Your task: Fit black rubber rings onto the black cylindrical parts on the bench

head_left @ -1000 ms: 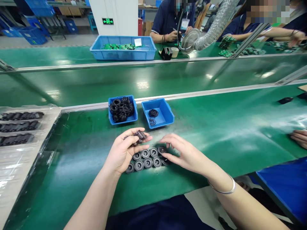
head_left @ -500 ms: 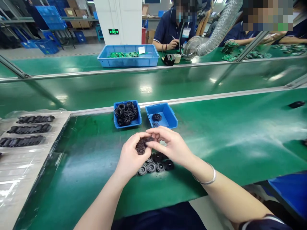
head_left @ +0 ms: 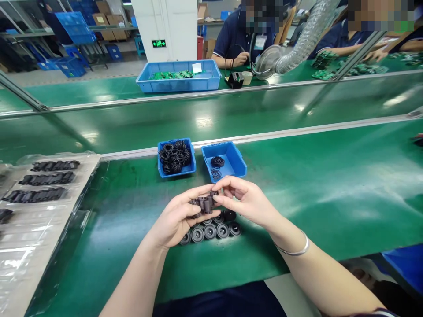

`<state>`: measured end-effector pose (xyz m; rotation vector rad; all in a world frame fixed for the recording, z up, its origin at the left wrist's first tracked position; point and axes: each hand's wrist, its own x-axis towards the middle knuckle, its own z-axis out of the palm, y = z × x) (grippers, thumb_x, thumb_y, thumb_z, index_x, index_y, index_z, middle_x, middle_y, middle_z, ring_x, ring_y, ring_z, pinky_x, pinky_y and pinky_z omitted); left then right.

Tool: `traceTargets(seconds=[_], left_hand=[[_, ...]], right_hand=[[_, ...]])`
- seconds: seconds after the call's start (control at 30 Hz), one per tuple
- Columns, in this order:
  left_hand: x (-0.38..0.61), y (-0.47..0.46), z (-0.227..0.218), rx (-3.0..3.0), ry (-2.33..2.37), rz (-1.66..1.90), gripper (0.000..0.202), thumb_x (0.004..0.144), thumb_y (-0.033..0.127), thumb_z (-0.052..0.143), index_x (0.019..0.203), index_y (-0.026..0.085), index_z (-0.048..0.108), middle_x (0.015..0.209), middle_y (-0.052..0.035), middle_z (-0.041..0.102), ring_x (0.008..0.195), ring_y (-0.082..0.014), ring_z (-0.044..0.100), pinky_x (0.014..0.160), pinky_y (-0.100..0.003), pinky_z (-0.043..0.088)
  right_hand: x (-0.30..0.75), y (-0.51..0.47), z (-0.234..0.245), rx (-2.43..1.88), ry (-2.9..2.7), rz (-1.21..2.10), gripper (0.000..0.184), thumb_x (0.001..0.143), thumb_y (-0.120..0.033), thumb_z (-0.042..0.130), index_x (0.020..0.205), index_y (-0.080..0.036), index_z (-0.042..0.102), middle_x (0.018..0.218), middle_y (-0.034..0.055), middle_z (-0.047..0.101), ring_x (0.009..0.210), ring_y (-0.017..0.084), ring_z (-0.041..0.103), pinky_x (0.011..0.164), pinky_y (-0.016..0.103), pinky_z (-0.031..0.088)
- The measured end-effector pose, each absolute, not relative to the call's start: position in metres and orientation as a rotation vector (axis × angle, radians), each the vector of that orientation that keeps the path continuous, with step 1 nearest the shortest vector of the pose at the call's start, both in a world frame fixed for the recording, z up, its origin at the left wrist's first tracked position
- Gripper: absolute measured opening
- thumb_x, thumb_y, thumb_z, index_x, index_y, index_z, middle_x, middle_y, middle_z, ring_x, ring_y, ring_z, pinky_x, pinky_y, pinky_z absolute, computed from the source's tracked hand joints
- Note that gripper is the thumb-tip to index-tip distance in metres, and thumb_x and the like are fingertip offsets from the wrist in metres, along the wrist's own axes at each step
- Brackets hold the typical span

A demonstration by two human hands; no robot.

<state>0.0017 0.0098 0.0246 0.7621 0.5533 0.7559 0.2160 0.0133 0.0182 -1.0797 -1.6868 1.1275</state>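
Note:
My left hand (head_left: 176,218) is curled around a small bunch of dark round parts (head_left: 204,204), held just above the green bench. My right hand (head_left: 246,199) pinches one end of that bunch with thumb and forefinger. Right under both hands, a group of several round black-and-grey parts (head_left: 211,230) stands in rows on the bench. Beyond the hands sit two small blue bins: the left bin (head_left: 176,172) is piled with black rings, and the right bin (head_left: 238,162) holds only a few thin black rings.
Clear plastic sheeting (head_left: 29,237) with rows of black parts (head_left: 42,178) lies at the left. A green conveyor belt (head_left: 211,119) runs across behind the bins. A large blue tray (head_left: 180,81) of green boards and other workers are on the far bench. A flexible duct (head_left: 297,39) hangs at upper right.
My right hand came up from the parts on the bench to meet my left hand and now pinches the held bunch. The bunch has turned in my fingers.

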Motion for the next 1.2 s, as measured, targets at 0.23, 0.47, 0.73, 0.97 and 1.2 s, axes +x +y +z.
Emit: traceTargets(seconds=[0.23,0.47,0.73,0.97,1.2], left_hand=[[0.004,0.008,0.024,0.817,0.475,0.739,0.072,0.071,0.008,0.060,0.141,0.022,0.055,0.145,-0.0091,0.057,0.141,-0.0344,0.044,0.118,-0.050,0.034],[0.005,0.008,0.023,0.833,0.497,0.793,0.076,0.068,0.010,0.063,0.142,0.021,0.053,0.146,-0.0111,0.055,0.136,-0.0351,0.049,0.114,-0.047,0.038],[0.006,0.011,0.020,0.743,0.513,0.780,0.077,0.066,0.020,0.059,0.143,0.024,0.050,0.156,-0.0108,0.044,0.138,-0.0374,0.047,0.106,-0.051,0.046],[0.010,0.013,0.020,0.598,0.464,0.811,0.068,0.071,0.022,0.050,0.139,0.014,0.054,0.145,-0.0150,0.056,0.135,-0.0353,0.051,0.113,-0.057,0.038],[0.012,0.014,0.019,0.585,0.609,0.802,0.044,0.093,0.037,0.054,0.126,0.011,0.066,0.136,-0.0147,0.063,0.130,-0.0328,0.057,0.109,-0.050,0.047]], right_hand=[[0.217,0.009,0.019,-0.975,-1.829,1.023,0.025,0.090,-0.030,0.071,0.111,-0.020,0.065,0.099,0.0043,0.065,0.084,0.017,0.057,0.080,0.032,0.050],[0.211,0.006,0.022,-0.804,-1.907,0.994,0.023,0.092,-0.026,0.070,0.114,-0.023,0.065,0.113,0.0061,0.069,0.108,0.021,0.061,0.089,0.035,0.052],[0.214,0.005,0.023,-0.757,-1.759,1.078,0.016,0.092,-0.024,0.070,0.108,-0.020,0.068,0.108,0.0064,0.069,0.086,0.016,0.064,0.069,0.027,0.053],[0.213,0.007,0.012,-0.880,-1.518,1.289,0.021,0.090,-0.030,0.071,0.107,-0.019,0.069,0.106,0.0068,0.070,0.089,0.017,0.067,0.080,0.032,0.056],[0.214,0.015,0.007,-0.898,-1.432,1.280,0.021,0.087,-0.033,0.073,0.099,-0.017,0.069,0.097,0.0063,0.068,0.089,0.018,0.067,0.082,0.033,0.058]])
